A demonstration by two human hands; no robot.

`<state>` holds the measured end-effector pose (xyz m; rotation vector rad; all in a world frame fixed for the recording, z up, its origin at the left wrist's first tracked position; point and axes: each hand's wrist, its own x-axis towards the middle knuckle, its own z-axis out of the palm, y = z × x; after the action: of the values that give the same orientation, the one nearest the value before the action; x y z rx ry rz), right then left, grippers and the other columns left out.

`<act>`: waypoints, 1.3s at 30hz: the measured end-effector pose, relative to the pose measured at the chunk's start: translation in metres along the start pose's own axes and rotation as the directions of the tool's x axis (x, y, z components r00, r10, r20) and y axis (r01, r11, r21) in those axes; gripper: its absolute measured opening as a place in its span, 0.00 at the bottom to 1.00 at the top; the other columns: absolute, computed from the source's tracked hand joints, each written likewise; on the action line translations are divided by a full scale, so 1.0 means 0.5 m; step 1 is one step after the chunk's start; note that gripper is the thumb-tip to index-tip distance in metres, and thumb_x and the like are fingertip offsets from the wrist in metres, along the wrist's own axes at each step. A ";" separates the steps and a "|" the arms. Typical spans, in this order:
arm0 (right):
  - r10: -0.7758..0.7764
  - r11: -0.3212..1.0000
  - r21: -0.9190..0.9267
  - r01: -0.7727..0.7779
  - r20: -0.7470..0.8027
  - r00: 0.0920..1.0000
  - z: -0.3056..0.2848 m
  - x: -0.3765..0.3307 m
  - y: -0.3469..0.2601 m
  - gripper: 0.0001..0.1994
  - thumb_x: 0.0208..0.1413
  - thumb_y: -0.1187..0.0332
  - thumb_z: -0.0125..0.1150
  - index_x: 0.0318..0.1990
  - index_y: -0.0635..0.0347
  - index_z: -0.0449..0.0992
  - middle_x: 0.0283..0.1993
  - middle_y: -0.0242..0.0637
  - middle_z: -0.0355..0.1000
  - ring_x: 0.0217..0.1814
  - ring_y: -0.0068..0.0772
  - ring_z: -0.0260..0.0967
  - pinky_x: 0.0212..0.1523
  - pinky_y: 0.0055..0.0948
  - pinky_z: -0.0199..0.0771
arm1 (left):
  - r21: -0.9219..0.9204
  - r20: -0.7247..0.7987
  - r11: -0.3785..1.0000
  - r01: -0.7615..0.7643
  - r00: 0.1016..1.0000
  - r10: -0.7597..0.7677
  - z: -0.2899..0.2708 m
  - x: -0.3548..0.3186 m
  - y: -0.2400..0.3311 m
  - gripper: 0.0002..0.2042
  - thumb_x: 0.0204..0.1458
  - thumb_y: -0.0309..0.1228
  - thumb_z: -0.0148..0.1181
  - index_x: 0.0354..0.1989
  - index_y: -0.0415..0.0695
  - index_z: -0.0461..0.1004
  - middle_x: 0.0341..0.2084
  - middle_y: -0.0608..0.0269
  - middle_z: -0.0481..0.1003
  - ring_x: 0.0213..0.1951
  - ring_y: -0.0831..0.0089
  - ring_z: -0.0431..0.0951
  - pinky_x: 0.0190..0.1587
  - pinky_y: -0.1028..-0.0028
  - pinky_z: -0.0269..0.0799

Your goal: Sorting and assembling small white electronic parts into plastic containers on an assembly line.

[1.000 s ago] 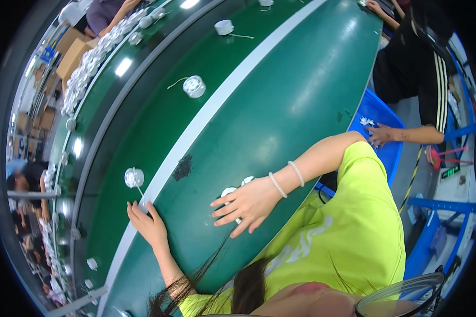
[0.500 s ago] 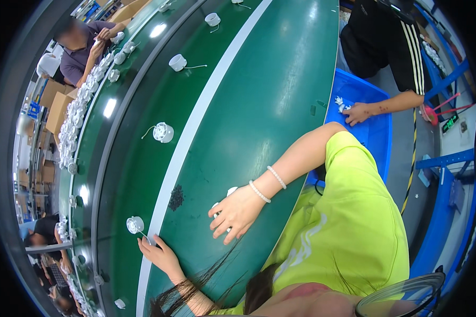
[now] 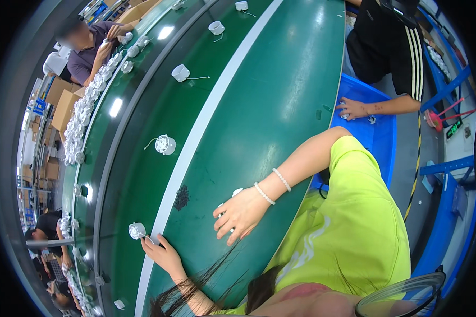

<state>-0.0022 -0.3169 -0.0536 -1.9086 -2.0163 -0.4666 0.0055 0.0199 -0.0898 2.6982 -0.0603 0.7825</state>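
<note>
At the white stripe, my left hand point(image 3: 163, 255) has its fingers spread. Its fingertips are beside a round white plastic housing point(image 3: 137, 231) with a thin wire, which sits on the dark green belt. Whether they touch the housing or only its wire, I cannot tell. My right hand point(image 3: 241, 213), with two beaded bracelets at the wrist, is curled palm down over white plastic pieces on the green tabletop. Only bits of them show between and behind its fingers, so their shape is hidden.
Several wired white housings point(image 3: 165, 145) stand along the belt. Small black bits point(image 3: 181, 197) lie near the white stripe point(image 3: 194, 129). At right, a co-worker's hand point(image 3: 353, 109) reaches into a blue bin point(image 3: 380, 138). Across the belt, more people sit by piled white parts point(image 3: 82, 117).
My left fingertips have come closer to the housing. My right hand stays over its pieces. The co-worker's hand has shifted within the blue bin. The whole view has shifted slightly.
</note>
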 end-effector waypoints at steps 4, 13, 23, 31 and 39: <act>-0.002 1.000 0.013 0.002 0.005 1.000 -0.003 0.004 0.001 0.14 0.62 0.56 0.57 0.52 0.46 0.75 0.57 0.33 0.71 0.57 0.36 0.65 0.60 0.40 0.61 | -0.004 0.001 1.000 0.030 1.000 -0.030 0.001 0.006 -0.001 0.22 0.64 0.37 0.54 0.57 0.30 0.67 0.57 0.36 0.68 0.56 0.43 0.70 0.61 0.58 0.65; 0.008 1.000 0.007 -0.009 0.084 0.996 -0.008 0.038 0.005 0.16 0.62 0.58 0.57 0.55 0.48 0.75 0.61 0.36 0.69 0.60 0.38 0.64 0.62 0.40 0.61 | 0.012 0.005 0.998 0.059 0.998 -0.059 -0.007 0.004 -0.043 0.22 0.65 0.37 0.52 0.59 0.30 0.65 0.61 0.36 0.65 0.60 0.43 0.68 0.64 0.57 0.63; -0.005 0.991 -0.128 0.035 0.224 0.974 -0.015 0.043 -0.004 0.22 0.62 0.56 0.59 0.61 0.48 0.71 0.66 0.39 0.66 0.62 0.37 0.68 0.65 0.41 0.66 | 0.023 -0.130 1.000 0.015 0.992 -0.012 0.052 -0.006 -0.019 0.23 0.58 0.37 0.59 0.54 0.30 0.69 0.58 0.32 0.66 0.60 0.38 0.67 0.64 0.52 0.62; 0.098 0.951 -0.307 -0.032 0.202 0.974 -0.037 0.029 -0.005 0.22 0.63 0.53 0.58 0.62 0.48 0.72 0.64 0.36 0.69 0.62 0.38 0.68 0.67 0.44 0.64 | 0.006 -0.135 1.000 0.026 0.991 -0.025 0.044 -0.014 0.007 0.23 0.60 0.39 0.57 0.54 0.30 0.68 0.58 0.32 0.66 0.61 0.38 0.66 0.65 0.50 0.60; 0.356 0.934 0.033 -0.356 0.000 0.934 -0.151 0.067 0.076 0.16 0.64 0.56 0.55 0.53 0.49 0.79 0.62 0.34 0.71 0.61 0.42 0.67 0.66 0.44 0.62 | 0.021 -0.092 0.996 0.086 0.992 -0.084 0.037 -0.026 0.024 0.23 0.62 0.39 0.56 0.57 0.32 0.67 0.61 0.36 0.66 0.63 0.42 0.65 0.66 0.55 0.60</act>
<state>0.0347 -0.3188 0.0295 -2.1845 -1.6080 -0.3407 0.0024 0.0021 -0.1079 2.6651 0.0863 0.8845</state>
